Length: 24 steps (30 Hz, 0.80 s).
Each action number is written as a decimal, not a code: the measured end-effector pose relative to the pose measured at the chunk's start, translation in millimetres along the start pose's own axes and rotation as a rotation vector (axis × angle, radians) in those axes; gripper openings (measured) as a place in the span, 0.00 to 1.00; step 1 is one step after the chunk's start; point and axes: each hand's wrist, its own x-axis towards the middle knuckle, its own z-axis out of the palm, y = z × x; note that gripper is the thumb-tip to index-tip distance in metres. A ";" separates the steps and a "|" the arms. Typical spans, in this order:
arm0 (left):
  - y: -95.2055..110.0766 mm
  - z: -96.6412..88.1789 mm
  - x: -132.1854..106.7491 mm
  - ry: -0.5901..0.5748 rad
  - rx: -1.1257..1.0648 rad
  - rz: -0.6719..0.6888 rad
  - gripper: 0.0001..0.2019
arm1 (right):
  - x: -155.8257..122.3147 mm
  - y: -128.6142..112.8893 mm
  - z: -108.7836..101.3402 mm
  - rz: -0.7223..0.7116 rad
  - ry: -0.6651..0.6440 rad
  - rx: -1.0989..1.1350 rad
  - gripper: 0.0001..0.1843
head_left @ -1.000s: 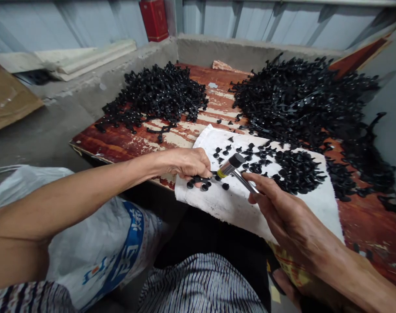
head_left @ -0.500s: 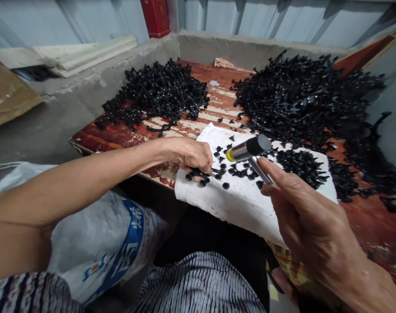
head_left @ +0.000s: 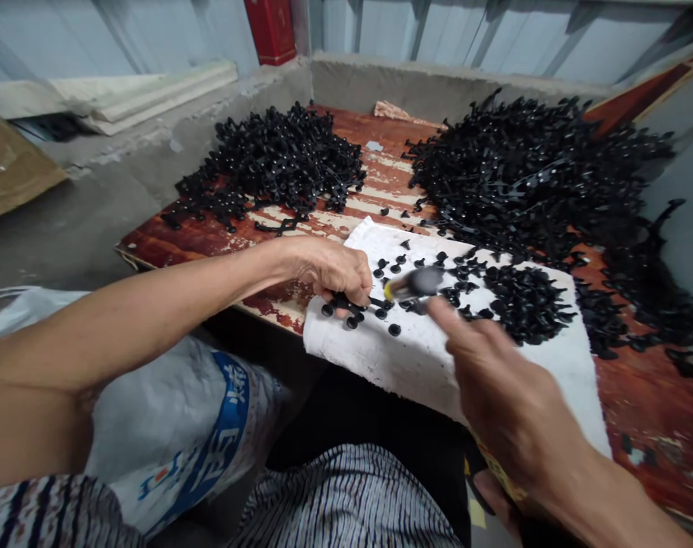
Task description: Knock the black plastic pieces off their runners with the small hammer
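Pinching a strip of black parts between thumb and fingers, the left grip is closed on it and presses it onto the near left corner of the white pad. The right grip is closed round the handle of a small hammer. The hammer's dark head, which has a yellow band, is blurred and sits low over the pad, just beside the free end of the strip. The handle is mostly hidden by the fingers.

Loose black pieces lie scattered on the pad around the strip, and a small heap of them covers the pad's far right part. The pad rests on a worn red desk and overhangs its near edge. Beyond the pad to the left lies a left pile of tangled black strips, well apart from it. Beyond the pad to the right, an even larger right pile spreads down to the pad's far edge.

Below the pad on the left stands a white woven sack with blue print. Nearer than the pad, striped clothing covers the person's lap. Far behind the pad, a red box stands against the grey wall
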 end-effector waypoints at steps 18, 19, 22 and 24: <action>-6.1 3.0 -4.8 -0.055 0.091 0.082 0.09 | 13.8 0.0 6.4 0.146 0.050 0.230 0.19; -3.5 5.0 -6.5 -0.055 0.110 0.125 0.09 | 18.9 -1.6 4.1 0.222 0.069 0.314 0.16; 6.6 15.4 -9.0 -0.098 0.125 0.251 0.10 | 33.6 -6.9 0.1 0.443 0.029 0.610 0.13; 11.7 22.9 -10.0 -0.136 0.107 0.331 0.10 | 38.8 -9.5 1.2 0.584 -0.041 0.853 0.17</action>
